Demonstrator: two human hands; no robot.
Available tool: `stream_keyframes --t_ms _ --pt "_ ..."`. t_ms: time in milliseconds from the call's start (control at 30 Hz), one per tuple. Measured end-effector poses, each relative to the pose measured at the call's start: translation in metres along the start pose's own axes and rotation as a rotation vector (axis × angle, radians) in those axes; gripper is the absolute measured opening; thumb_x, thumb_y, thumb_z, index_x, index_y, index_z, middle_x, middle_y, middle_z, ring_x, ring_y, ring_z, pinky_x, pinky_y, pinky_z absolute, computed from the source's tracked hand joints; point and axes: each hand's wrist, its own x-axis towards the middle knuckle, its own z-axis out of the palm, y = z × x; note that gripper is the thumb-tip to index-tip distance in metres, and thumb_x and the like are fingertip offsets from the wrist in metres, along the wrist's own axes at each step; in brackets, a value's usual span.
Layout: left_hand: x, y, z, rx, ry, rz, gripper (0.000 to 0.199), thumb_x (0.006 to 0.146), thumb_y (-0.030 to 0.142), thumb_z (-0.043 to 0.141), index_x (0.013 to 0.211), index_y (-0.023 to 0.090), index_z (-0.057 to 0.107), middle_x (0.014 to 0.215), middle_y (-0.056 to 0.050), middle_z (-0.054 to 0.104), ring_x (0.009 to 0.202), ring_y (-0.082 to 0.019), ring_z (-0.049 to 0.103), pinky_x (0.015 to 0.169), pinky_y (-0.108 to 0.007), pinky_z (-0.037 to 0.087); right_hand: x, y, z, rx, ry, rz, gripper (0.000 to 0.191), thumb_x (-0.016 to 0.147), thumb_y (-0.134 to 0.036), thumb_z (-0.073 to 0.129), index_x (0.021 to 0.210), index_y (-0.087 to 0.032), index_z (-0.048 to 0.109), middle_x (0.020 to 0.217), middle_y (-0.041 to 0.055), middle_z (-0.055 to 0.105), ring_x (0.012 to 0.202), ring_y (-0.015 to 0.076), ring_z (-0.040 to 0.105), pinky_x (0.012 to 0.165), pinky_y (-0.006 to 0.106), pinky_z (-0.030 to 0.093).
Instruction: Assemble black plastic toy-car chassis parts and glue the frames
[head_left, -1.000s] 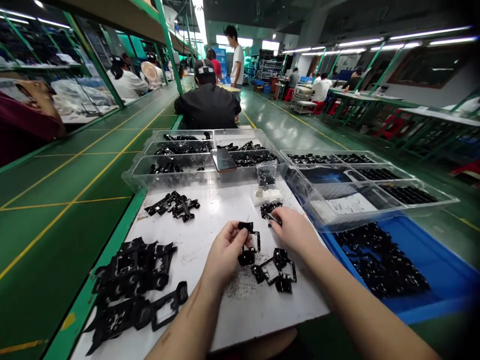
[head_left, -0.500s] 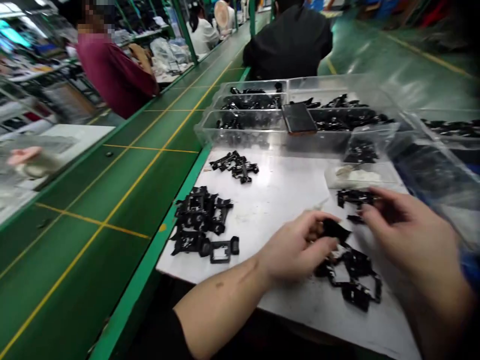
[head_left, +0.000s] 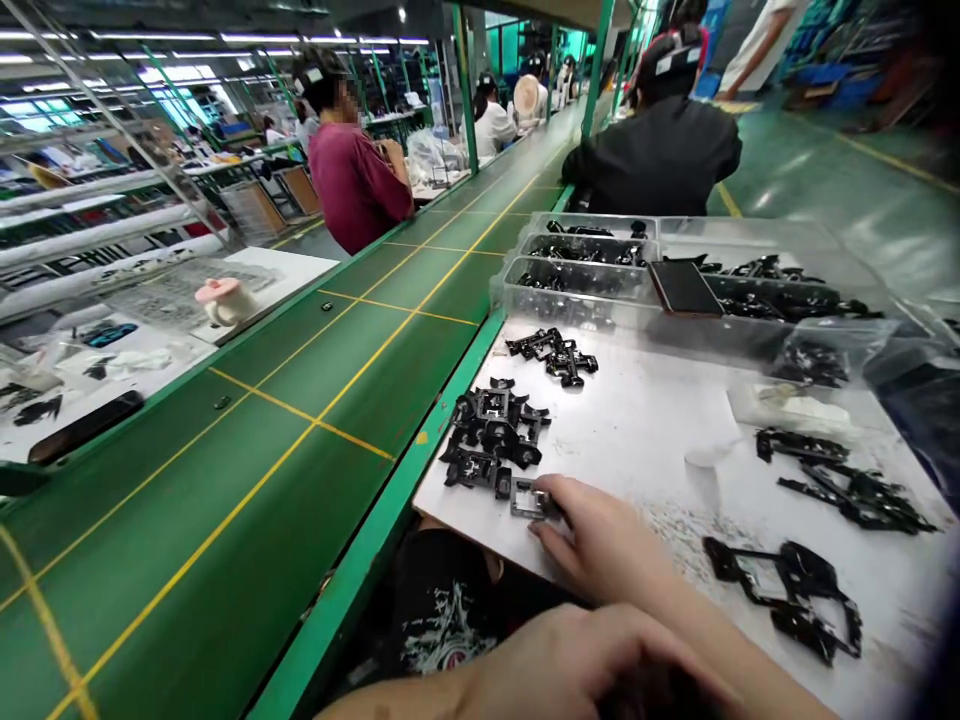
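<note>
My right hand (head_left: pixel 600 530) reaches in from the lower right, its fingertips pinching a small rectangular black plastic frame (head_left: pixel 529 498). That frame lies at the edge of a heap of black plastic parts (head_left: pixel 491 435) on a white work table (head_left: pixel 637 420). My left hand (head_left: pixel 555 670) is low at the bottom edge, beyond the table's front edge, and something dark and blurred lies beside it. Whether it holds that cannot be seen. Other black parts lie at the back (head_left: pixel 553 355) and at the right (head_left: pixel 855 497) (head_left: pixel 787 600).
Clear compartment trays (head_left: pixel 577 280) of black parts, with a phone (head_left: pixel 684 288) on them, stand behind the table beside a small plastic bag (head_left: pixel 814 360). A green conveyor bench (head_left: pixel 262 420) runs along the left. Co-workers sit beyond, one in black (head_left: pixel 652 160).
The view has swung left and the table sits lower right. My right hand has crossed left to the rectangular frame, and my left hand has dropped to the bottom edge.
</note>
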Motion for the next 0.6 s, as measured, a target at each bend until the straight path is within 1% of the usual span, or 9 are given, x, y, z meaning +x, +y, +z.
stream_keyframes --t_ms 33,100,133,167,267,400,467,533,600 --pt "-0.007 -0.002 0.000 -0.050 0.086 -0.004 0.045 0.096 0.036 0.080 0.135 0.016 0.072 0.111 -0.013 0.082 0.096 -0.023 0.082 0.080 -0.025 0.063 0.009 -0.003 0.005 -0.086 0.004 -0.021 0.022 0.097 -0.023 0.066 0.119 -0.022 0.067 0.096 0.0078 0.076 0.087 0.0275 0.073 0.073 0.035 0.050" --pt "-0.017 -0.002 -0.002 -0.226 0.180 -0.010 0.044 0.094 0.040 0.083 0.130 0.018 0.071 0.096 -0.009 0.078 0.085 -0.018 0.078 0.073 -0.023 0.060 0.018 0.000 0.011 -0.207 0.000 -0.058 0.011 0.095 -0.016 0.066 0.105 -0.020 0.070 0.094 0.0093 0.077 0.082 0.0281 0.073 0.069 0.035 0.044" --pt "-0.021 0.000 -0.003 -0.336 0.201 -0.010 0.043 0.095 0.042 0.084 0.128 0.018 0.070 0.092 -0.007 0.075 0.081 -0.016 0.076 0.072 -0.022 0.058 0.019 0.003 0.012 -0.270 -0.002 -0.082 0.009 0.096 -0.014 0.065 0.098 -0.020 0.070 0.089 0.0083 0.076 0.078 0.0269 0.072 0.067 0.035 0.041" --pt "-0.024 0.003 -0.005 -0.428 0.210 -0.003 0.043 0.095 0.044 0.084 0.126 0.018 0.069 0.089 -0.005 0.072 0.077 -0.014 0.074 0.072 -0.021 0.057 0.018 0.008 0.012 -0.327 -0.003 -0.106 0.013 0.096 -0.011 0.063 0.092 -0.021 0.070 0.086 0.0072 0.074 0.076 0.0259 0.071 0.066 0.036 0.039" --pt "-0.030 0.006 -0.010 -0.569 0.224 0.020 0.044 0.094 0.046 0.086 0.122 0.018 0.067 0.086 -0.002 0.068 0.070 -0.009 0.069 0.072 -0.020 0.054 0.009 0.025 0.006 -0.462 -0.008 -0.169 0.023 0.094 -0.002 0.061 0.084 -0.022 0.069 0.082 0.0042 0.071 0.075 0.0244 0.069 0.067 0.036 0.037" --pt "-0.029 -0.003 -0.013 -0.635 0.250 -0.008 0.052 0.093 0.051 0.086 0.125 0.017 0.065 0.086 -0.002 0.069 0.070 -0.010 0.069 0.075 -0.024 0.055 0.006 0.050 -0.013 -0.575 -0.001 -0.169 0.021 0.092 -0.001 0.063 0.088 -0.020 0.071 0.084 0.0047 0.070 0.074 0.0249 0.069 0.066 0.036 0.037" --pt "-0.024 -0.009 -0.012 -0.664 0.322 -0.022 0.055 0.091 0.052 0.087 0.128 0.018 0.063 0.089 -0.002 0.069 0.072 -0.011 0.069 0.075 -0.026 0.056 0.016 0.058 -0.021 -0.609 0.015 -0.150 0.020 0.094 -0.003 0.061 0.094 -0.019 0.073 0.089 0.0061 0.070 0.073 0.0242 0.068 0.065 0.036 0.037" --pt "-0.019 -0.014 -0.011 -0.707 0.418 -0.037 0.059 0.091 0.050 0.088 0.135 0.021 0.061 0.094 -0.002 0.070 0.076 -0.012 0.069 0.076 -0.026 0.056 0.031 0.061 -0.027 -0.621 0.036 -0.127 0.023 0.096 -0.005 0.059 0.100 -0.019 0.075 0.093 0.0068 0.070 0.070 0.0223 0.067 0.063 0.036 0.036" --pt "-0.013 -0.016 -0.011 -0.747 0.512 -0.045 0.066 0.093 0.045 0.087 0.147 0.024 0.056 0.107 -0.005 0.073 0.090 -0.014 0.072 0.086 -0.027 0.056 0.044 0.061 -0.032 -0.610 0.064 -0.101 0.026 0.097 -0.006 0.057 0.107 -0.021 0.076 0.100 0.0069 0.071 0.070 0.0204 0.068 0.062 0.034 0.038"
